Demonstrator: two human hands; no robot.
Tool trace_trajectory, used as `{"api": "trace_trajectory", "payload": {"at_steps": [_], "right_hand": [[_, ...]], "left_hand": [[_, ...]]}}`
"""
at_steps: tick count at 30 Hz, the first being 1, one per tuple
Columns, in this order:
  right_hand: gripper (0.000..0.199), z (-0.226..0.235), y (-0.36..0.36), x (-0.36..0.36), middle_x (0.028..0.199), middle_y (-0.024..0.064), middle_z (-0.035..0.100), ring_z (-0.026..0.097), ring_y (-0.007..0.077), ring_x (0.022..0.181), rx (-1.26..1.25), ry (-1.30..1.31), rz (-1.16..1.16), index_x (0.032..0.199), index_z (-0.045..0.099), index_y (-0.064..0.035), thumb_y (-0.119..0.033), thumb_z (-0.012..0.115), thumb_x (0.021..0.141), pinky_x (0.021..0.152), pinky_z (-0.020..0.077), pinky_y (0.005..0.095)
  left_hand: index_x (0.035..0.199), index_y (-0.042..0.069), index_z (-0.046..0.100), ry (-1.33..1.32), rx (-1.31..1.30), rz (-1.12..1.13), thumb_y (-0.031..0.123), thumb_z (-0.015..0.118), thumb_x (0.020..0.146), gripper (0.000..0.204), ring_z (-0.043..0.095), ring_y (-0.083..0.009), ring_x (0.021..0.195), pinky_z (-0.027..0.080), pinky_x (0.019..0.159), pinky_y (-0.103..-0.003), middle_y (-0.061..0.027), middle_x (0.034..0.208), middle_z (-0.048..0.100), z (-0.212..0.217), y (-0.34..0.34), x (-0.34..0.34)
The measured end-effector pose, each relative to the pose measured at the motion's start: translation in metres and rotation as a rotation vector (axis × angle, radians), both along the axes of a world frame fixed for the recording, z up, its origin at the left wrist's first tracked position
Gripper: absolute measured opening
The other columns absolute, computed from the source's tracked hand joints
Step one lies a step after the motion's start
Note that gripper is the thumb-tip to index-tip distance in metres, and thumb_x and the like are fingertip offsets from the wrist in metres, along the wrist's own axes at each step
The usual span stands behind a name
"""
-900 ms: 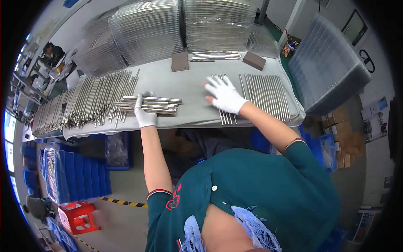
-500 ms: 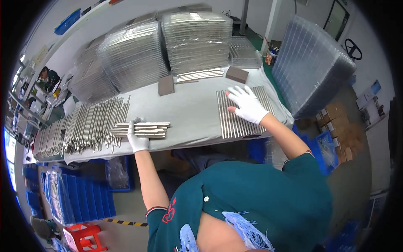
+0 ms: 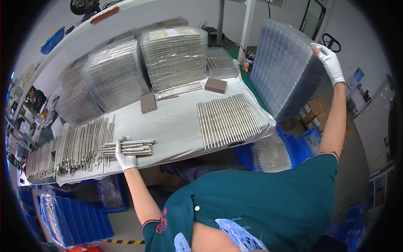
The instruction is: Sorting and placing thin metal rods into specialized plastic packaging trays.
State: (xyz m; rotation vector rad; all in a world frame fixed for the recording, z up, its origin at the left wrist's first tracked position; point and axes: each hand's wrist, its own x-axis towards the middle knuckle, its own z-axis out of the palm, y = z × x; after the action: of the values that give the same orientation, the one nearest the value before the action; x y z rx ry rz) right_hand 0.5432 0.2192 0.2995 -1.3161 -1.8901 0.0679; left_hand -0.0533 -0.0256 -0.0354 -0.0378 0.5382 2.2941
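Observation:
My left hand [image 3: 125, 159], in a white glove with bare fingertips, is closed round a bundle of thin metal rods [image 3: 140, 147] at the table's front edge. Beside it on the left, many more rods [image 3: 79, 145] lie in a long heap. My right hand [image 3: 331, 66], gloved alike, is raised at the far right. Its thumb and fingers grip the upper corner of a clear plastic tray in a tall upright stack of trays [image 3: 285, 69]. A neat row of rods [image 3: 228, 119] lies side by side on the white-covered table [image 3: 176, 117].
Wrapped stacks of rod-filled trays [image 3: 174, 59] stand along the back. Two brown blocks [image 3: 148, 103] and a few rods [image 3: 180, 89] lie before them. Blue bins [image 3: 84, 214] are below left, cardboard boxes [image 3: 315, 111] at right. Another person [image 3: 37, 98] is far left.
My right hand has left the row of rods and moved up and right to the tray stack. My left hand keeps its bundle. The whole view has shifted.

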Motion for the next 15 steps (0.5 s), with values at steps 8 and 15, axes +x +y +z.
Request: {"api": "trace_trajectory", "payload": {"at_steps": [8, 15], "right_hand": [[0.038, 0.032, 0.018, 0.011, 0.081, -0.0014, 0.061, 0.053, 0.0080, 0.080, -0.212, -0.112, 0.038, 0.102, 0.064, -0.0015, -0.034, 0.062, 0.082, 0.078, 0.0410, 0.0230], [0.053, 0.084, 0.039, 0.000, 0.077, 0.0020, 0.060, 0.051, 0.0130, 0.072, 0.037, -0.117, -0.098, 0.087, 0.063, -0.0037, -0.056, 0.054, 0.080, 0.072, 0.0412, 0.0286]], "left_hand": [[0.087, 0.000, 0.056, 0.000, 0.002, -0.009, 0.014, 0.056, 0.085, 0.013, 0.057, -0.0235, 0.087, 0.047, 0.089, -0.039, -0.0114, 0.089, 0.059, 0.000, 0.004, -0.001], [0.089, -0.001, 0.057, 0.028, -0.008, 0.033, 0.014, 0.055, 0.086, 0.015, 0.057, -0.0221, 0.086, 0.047, 0.089, -0.038, -0.0107, 0.088, 0.059, 0.001, -0.005, -0.001]]}}
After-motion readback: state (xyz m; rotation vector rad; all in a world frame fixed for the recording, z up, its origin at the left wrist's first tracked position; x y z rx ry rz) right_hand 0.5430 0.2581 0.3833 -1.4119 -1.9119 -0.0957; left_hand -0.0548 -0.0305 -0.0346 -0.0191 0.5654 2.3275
